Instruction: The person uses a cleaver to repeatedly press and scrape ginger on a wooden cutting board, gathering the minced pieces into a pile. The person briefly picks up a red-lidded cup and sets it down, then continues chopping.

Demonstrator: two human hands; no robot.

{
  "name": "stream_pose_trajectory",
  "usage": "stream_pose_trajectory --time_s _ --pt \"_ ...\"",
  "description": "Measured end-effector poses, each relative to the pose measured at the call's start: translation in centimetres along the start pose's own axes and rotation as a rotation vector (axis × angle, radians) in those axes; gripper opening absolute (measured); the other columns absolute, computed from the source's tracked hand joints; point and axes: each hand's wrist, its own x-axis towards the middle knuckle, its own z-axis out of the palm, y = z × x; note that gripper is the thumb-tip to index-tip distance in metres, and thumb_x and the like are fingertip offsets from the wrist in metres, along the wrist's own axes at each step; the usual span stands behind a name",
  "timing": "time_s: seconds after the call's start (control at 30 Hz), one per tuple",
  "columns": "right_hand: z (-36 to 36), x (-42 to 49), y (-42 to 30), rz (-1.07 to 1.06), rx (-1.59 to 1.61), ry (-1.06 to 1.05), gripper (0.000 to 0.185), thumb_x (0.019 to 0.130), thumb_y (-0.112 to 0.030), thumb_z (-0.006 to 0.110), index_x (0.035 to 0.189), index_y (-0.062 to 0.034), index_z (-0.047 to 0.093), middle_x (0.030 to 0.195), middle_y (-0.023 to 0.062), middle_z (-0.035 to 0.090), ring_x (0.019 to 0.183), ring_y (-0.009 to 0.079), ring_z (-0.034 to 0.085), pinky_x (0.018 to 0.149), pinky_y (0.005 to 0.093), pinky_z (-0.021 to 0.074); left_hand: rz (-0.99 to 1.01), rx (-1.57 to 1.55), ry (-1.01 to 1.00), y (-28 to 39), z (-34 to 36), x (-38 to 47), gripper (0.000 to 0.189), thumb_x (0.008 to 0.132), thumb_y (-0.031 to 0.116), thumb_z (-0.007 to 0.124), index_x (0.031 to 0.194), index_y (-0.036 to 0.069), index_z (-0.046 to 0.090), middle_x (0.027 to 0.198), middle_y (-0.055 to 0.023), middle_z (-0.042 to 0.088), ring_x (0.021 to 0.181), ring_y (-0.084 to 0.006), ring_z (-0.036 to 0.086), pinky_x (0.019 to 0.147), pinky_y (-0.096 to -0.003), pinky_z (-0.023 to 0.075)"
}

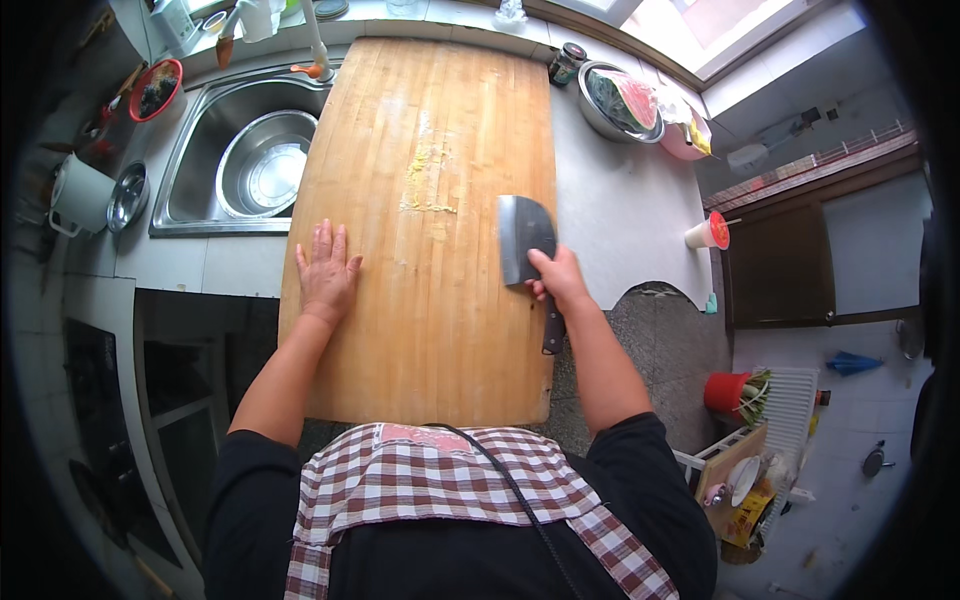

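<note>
A large wooden cutting board (435, 322) lies before me, reaching from my apron to the back wall. My left hand (328, 266) rests flat on its left side, fingers spread, holding nothing. In my right hand (556, 277) is a cleaver (529, 232) with a broad steel blade and a dark riveted handle. My thumb presses on the blade near the handle, over the board's right edge. Yellow dough scraps (417, 169) and a dusting of white flour mark the middle of the board.
Left of the board is a steel sink (191, 161) with a metal basin (232, 169) under the faucet (319, 60). On the right counter (622, 217) stand a jar (567, 64), a steel bowl (600, 112) holding wrapped watermelon (637, 97), and a lidded cup (701, 234) near the edge.
</note>
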Motion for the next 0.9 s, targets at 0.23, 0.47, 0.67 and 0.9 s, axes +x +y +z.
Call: stream_pose_trajectory --time_s 0.23,0.47,0.67,0.9 --pt "0.2 -2.1 0.2 -0.034 -0.121 -0.037 0.019 0.089 -0.016 0.057 0.095 0.0005 0.05 0.062 0.0101 0.06 0.041 0.0122 0.052 0.033 0.0261 0.0412 -0.012 -0.042 0.012 0.3 -0.3 0.1 0.056 0.094 0.039 0.043 0.141 0.009 0.035 0.151 -0.012 0.023 0.14 -0.0255 0.021 0.111 -0.054 0.0096" --pt "1.9 -4.5 1.4 0.0 -0.035 -0.043 0.019 0.09 -0.017 0.056 0.094 0.0003 0.05 0.062 0.0081 0.058 0.042 0.0119 0.053 0.034 0.0255 0.0408 -0.006 -0.051 -0.005 0.3 -0.9 -0.4 0.056 0.094 0.039 0.043 0.14 0.009 0.036 0.151 -0.0128 0.023 0.14 -0.0252 0.02 0.112 -0.0534 0.0085" --pt "3.0 -5.9 2.7 0.065 -0.025 -0.028 0.022 0.089 -0.02 0.059 0.096 -0.0007 0.05 0.063 0.0096 0.059 0.041 0.0115 0.052 0.034 0.0264 0.0414 -0.02 -0.061 -0.017 0.6 -0.5 0.3 0.056 0.094 0.038 0.044 0.14 0.008 0.036 0.151 -0.0126 0.024 0.14 -0.0257 0.02 0.111 -0.0538 0.0086" --pt "-0.3 -5.3 2.9 0.056 0.208 0.098 0.019 0.091 -0.017 0.057 0.099 -0.0021 0.05 0.07 0.0102 0.061 0.041 0.0117 0.05 0.034 0.0259 0.0418 -0.011 -0.067 -0.007 0.2 -0.3 0.3 0.056 0.093 0.038 0.045 0.14 0.008 0.036 0.15 -0.0124 0.024 0.14 -0.026 0.02 0.111 -0.0551 0.0093"
